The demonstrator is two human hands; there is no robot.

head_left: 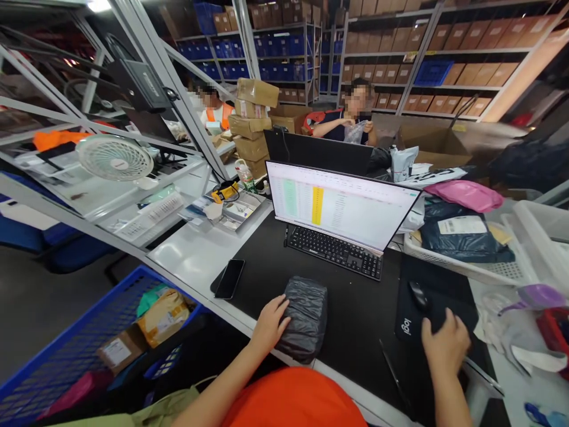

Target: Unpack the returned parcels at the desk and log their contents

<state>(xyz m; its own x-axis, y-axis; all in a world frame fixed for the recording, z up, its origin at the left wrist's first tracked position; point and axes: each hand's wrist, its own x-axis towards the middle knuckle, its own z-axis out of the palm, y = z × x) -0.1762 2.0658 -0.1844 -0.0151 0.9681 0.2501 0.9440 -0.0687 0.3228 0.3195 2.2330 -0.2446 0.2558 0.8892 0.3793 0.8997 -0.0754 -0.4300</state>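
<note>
A black plastic-wrapped parcel (304, 317) lies on the dark desk mat in front of me. My left hand (270, 323) rests against its left side, fingers apart on the wrapping and not closed around it. Off to the right, my right hand (446, 344) is over the edge of a black mouse pad (464, 296). Its fingers are slightly bent and apart, with nothing in them. Just beyond its fingertips sits a black computer mouse (419, 295). Between my two hands, nearer the right one, lies a thin black pen (391, 366).
A monitor (342, 201) with a spreadsheet stands behind a keyboard (335, 251). At left are a phone (230, 279) and a blue crate (66, 344) holding parcels. A white basket (462, 267) with bagged parcels stands at right. Two people are beyond the desk.
</note>
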